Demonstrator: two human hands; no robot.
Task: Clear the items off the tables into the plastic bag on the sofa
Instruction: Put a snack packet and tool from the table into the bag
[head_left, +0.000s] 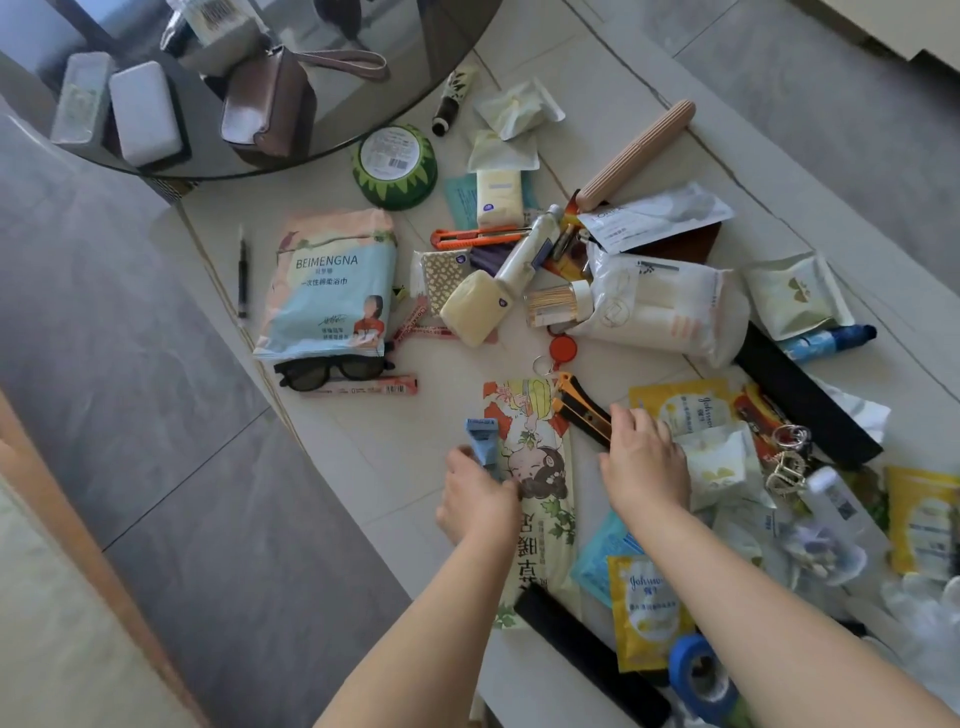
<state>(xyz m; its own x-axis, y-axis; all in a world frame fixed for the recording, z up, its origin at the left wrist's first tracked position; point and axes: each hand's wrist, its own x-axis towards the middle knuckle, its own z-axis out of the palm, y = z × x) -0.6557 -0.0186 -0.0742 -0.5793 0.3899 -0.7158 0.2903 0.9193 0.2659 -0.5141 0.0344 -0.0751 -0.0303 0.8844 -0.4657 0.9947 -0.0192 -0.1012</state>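
- While the white counter (395, 467) is crowded with packets, you are at the gathering step, nothing bagged from this handful.
- Your left hand (475, 499) curls round a small pale-blue plastic tube (483, 441).
- Your right hand (644, 457) reaches with bent fingers onto the yellow-and-black utility knife (579, 408); whether it grips is unclear.
- Next, I judge, lift both and carry them off; the sofa's bag is out of view.

Floor (171, 415): grey tiles, pale grout lines, left of the tables.
Far floor (810, 78): same grey tiling, upper right.
Furniture edge (78, 519): tan strip, lower left corner; kind unclear.
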